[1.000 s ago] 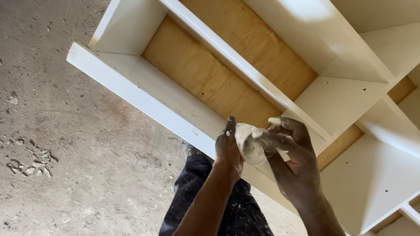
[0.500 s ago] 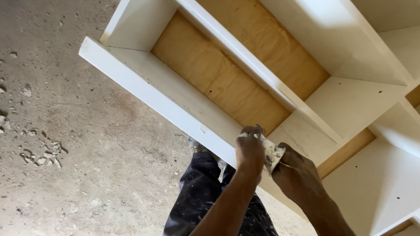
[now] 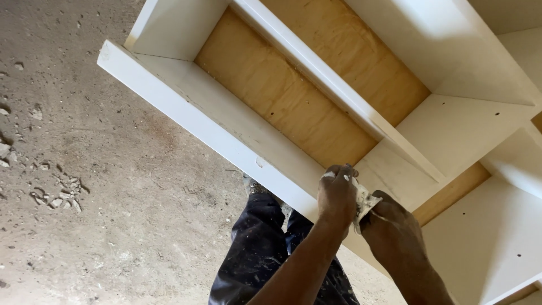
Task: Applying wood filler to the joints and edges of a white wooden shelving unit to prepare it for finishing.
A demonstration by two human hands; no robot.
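A: While both hands sit at the near edge of the white shelf unit (image 3: 226, 121), what's the left hand (image 3: 337, 195) doing?

B: Left hand's curled over the front board's edge, knuckles up, fingers (image 3: 339, 171) bent and pressed together on the wood. White smears on fingertips. Can't tell if sth is pinched under them.

A: And the right hand (image 3: 392, 231)?

B: Just beside the left, touching it. Back of hand faces the cam, so its fingers are hidden; can't tell spread or closed. A pale crumpled piece, rag or paper w/ white stuff on it (image 3: 364, 202), sits between the two hands, against the board edge.

A: So where's that piece on the unit?

B: On the near long edge, towards its right end, close to where the slanted divider (image 3: 316, 82) meets the front board.

A: Rest of the unit?

B: White boards, bare plywood back panel (image 3: 282, 96) showing in the compartments. More white compartments at right.

A: Below?

B: Person's dark trousers (image 3: 254, 248), speckled w/ white spots, under the forearms. Rough concrete floor (image 3: 113, 226) at left, small rubble bits (image 3: 56, 195) scattered near the left side.
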